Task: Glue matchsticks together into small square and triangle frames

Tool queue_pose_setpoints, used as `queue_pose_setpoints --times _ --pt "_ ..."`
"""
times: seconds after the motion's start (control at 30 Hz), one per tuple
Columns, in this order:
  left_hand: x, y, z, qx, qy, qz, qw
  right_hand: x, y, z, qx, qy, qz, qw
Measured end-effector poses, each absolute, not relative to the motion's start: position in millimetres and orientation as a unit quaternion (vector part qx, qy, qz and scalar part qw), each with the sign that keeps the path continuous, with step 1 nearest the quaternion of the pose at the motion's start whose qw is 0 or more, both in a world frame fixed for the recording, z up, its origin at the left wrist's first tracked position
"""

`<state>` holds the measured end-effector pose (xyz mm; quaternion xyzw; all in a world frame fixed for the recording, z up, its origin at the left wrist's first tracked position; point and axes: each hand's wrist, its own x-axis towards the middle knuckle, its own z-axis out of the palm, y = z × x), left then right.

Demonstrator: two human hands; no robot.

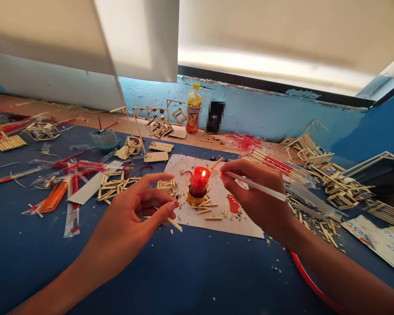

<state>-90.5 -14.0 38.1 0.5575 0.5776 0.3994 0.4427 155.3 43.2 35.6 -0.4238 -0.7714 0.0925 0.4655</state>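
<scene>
A lit red candle [201, 180] on a gold base stands on a sheet of white paper [184, 164]. Left of it, my left hand [138, 214] pinches a short wooden stick [174, 225] between thumb and fingers, its end pointing down to the right. To the candle's right, my right hand [256, 188] is closed on a thin translucent white stick [254, 186]. A small wooden piece [217, 162] lies or is held just beyond its fingertips; which one is unclear. Short cut sticks [213, 218] and dark crumbs are scattered on the paper.
Stick frames [159, 127] and a yellow-capped bottle [193, 109] stand at the back. A small bowl [104, 139], plastic wrappers [72, 192] and an orange tool [54, 197] are on the left. More stick structures [341, 188] and red-tipped sticks [272, 161] lie right.
</scene>
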Motion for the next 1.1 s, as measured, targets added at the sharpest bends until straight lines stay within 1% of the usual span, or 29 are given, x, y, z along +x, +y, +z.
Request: queue_pose_setpoints --times 0.1,0.2,0.3,0.4,0.5,0.63,0.73,0.87,1.1 --pt "-87.3 -24.5 43.1 0.525 0.549 0.437 0.482 166.4 34.6 36.4 -0.407 -0.774 0.061 0.482" --pt "-77.2 -32.4 44.4 0.475 0.487 0.463 0.569 184.2 20.1 35.9 -0.367 -0.8 0.0 0.474" --pt "-65.2 -35.8 38.1 0.451 0.391 0.433 0.675 203.5 4.1 35.0 -0.285 -0.854 -0.102 0.424" --pt "-56.0 -37.8 29.4 0.455 0.337 0.395 0.723 216.5 -10.2 35.9 -0.231 -0.889 -0.181 0.353" --pt "-52.3 -40.0 24.8 0.488 0.326 0.346 0.732 221.8 -21.2 36.7 -0.215 -0.887 -0.243 0.327" --pt "-51.7 -37.8 27.2 0.546 0.313 0.298 0.717 223.8 -28.6 33.6 -0.195 -0.881 -0.232 0.363" --pt "-49.9 -32.2 31.3 0.555 0.284 0.296 0.724 223.6 -29.8 29.2 -0.196 -0.883 -0.212 0.37" --pt "-46.6 -26.3 34.3 0.571 0.254 0.276 0.73 222.5 -29.4 22.0 -0.187 -0.864 -0.217 0.415" --pt "-41.7 -23.1 32.5 0.573 0.21 0.289 0.737 228.4 -34.2 15.7 -0.189 -0.871 -0.24 0.385"
